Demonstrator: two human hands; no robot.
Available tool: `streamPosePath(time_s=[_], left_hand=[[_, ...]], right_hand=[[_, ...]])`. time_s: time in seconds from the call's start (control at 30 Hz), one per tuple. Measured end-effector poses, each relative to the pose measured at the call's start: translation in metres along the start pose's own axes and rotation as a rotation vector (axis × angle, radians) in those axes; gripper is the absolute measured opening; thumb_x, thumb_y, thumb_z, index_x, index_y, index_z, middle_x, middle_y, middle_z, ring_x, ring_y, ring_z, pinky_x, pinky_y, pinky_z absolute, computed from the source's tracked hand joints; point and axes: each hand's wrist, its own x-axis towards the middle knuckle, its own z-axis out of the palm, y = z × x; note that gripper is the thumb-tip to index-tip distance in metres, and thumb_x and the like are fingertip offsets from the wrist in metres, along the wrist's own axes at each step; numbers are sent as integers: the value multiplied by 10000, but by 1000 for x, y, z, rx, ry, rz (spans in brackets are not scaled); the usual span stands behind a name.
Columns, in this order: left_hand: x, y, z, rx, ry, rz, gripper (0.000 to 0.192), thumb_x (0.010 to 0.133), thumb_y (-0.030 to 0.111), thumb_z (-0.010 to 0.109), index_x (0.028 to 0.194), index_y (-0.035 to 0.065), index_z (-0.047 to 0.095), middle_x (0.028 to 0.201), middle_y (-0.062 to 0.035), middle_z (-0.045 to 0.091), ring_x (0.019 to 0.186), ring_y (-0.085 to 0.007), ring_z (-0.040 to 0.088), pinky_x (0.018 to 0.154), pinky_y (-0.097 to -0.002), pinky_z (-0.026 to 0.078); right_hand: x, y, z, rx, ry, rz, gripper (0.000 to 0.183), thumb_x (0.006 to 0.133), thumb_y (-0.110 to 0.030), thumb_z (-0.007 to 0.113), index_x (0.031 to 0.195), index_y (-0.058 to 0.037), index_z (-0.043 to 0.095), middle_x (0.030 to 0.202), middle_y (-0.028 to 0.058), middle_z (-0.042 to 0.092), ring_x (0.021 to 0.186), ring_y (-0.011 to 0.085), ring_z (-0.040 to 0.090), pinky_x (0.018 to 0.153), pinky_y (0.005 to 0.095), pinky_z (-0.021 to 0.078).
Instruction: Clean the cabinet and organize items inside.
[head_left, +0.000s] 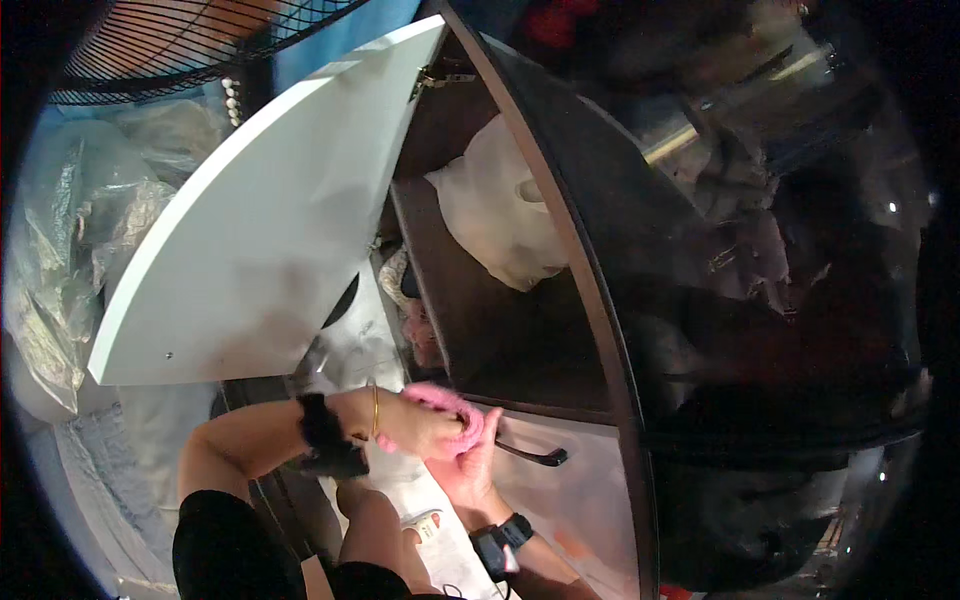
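A fluffy pink cloth (461, 416) is bunched up between my two hands, in front of the lower edge of an open dark-brown cabinet (517, 337). My left hand (420, 427), with a gold bangle at the wrist, closes over the cloth from the left. Beneath it, my right hand (469, 469) cups the cloth with its thumb raised; the left hand hides part of its fingers. Just right of that thumb, a black handle (536, 452) juts from a closed white cabinet front (577, 487). The white cabinet door (255, 255) stands swung out to the left.
Inside the cabinet lies a white plastic bag (502, 210). A wire-guarded fan (187, 45) is at top left. Plastic-wrapped items (97, 210) lie beyond the door. Dark, glossy plastic-covered things (750, 262) fill the right side. My legs and a shoe (422, 525) are below.
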Motion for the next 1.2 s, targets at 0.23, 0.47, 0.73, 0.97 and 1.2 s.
streamPosePath(time_s=[0.23, 0.47, 0.73, 0.97, 1.2], left_hand=[[55, 61, -114, 437, 607, -326, 397, 650, 327, 643, 803, -37, 604, 625, -213, 568, 652, -366, 583, 629, -414, 473], [168, 23, -176, 782, 457, -648, 812, 634, 422, 685, 1306, 148, 322, 1339, -102, 301, 1221, -351, 287, 904, -515, 343], [146, -62, -145, 918, 597, -346, 338, 705, 103, 587, 1040, 54, 571, 1067, -126, 547, 989, -285, 499, 813, -341, 426], [12, -9, -116, 613, 956, -122, 155, 620, 3, 544, 774, 13, 526, 851, -149, 504, 933, -333, 488, 790, -387, 417], [-30, 20, -61, 388, 1048, 69, 109, 644, -63, 535, 662, -21, 436, 741, -166, 467, 996, -353, 516, 809, -374, 424]], right_hand=[[-16, 28, -19, -113, 194, 216, 414, 860, -278, 377, 1198, -40, 409, 1160, 106, 495, 1058, 239, 484, 927, 401, 372], [-45, 20, -40, -56, 240, 193, 482, 834, -213, 436, 1280, -82, 304, 1219, 98, 445, 1110, 230, 449, 957, 392, 350], [-63, 2, -52, -90, 276, 117, 502, 796, -153, 485, 1264, -71, 324, 1198, 106, 457, 1075, 236, 472, 927, 369, 380], [-48, -10, 9, -180, 111, 96, 515, 777, -147, 446, 1267, -55, 319, 1242, 130, 429, 1099, 255, 457, 969, 362, 338], [-10, 1, 11, -143, 64, 38, 409, 849, -222, 411, 1191, 2, 421, 1175, 102, 493, 1074, 223, 477, 948, 346, 350]])
